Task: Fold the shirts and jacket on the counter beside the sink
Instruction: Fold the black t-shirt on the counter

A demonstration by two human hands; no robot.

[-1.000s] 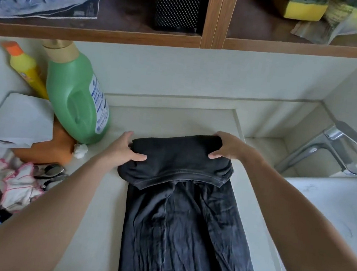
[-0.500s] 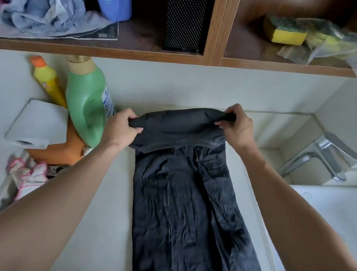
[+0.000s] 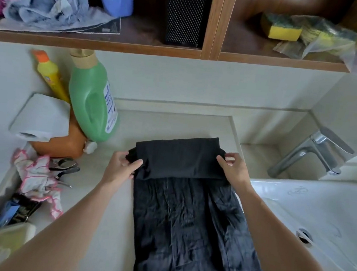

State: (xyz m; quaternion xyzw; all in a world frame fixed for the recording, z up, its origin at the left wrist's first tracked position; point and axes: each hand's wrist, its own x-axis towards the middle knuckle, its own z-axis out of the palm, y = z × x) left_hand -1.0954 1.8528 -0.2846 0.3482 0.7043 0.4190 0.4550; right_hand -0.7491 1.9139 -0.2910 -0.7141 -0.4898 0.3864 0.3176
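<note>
A dark garment point(image 3: 191, 230) lies lengthwise on the pale counter point(image 3: 104, 233) beside the sink point(image 3: 319, 218). Its far end is folded back toward me into a flat band point(image 3: 179, 157) lying on the rest of the cloth. My left hand point(image 3: 122, 167) pinches the left corner of that band between thumb and fingers. My right hand point(image 3: 234, 166) pinches the right corner. Both forearms reach in from the bottom of the view.
A green detergent bottle point(image 3: 92, 98), a yellow bottle point(image 3: 50, 76), a paper roll point(image 3: 41, 117) and an orange tub point(image 3: 65, 142) stand at the back left. A white-pink cloth point(image 3: 37, 177) and scissors point(image 3: 65, 167) lie left. The tap point(image 3: 313, 153) rises right. Shelves hang above.
Half a second ago both hands held the garment's far end lifted; now it is laid down toward me as a flat folded band on the cloth.
</note>
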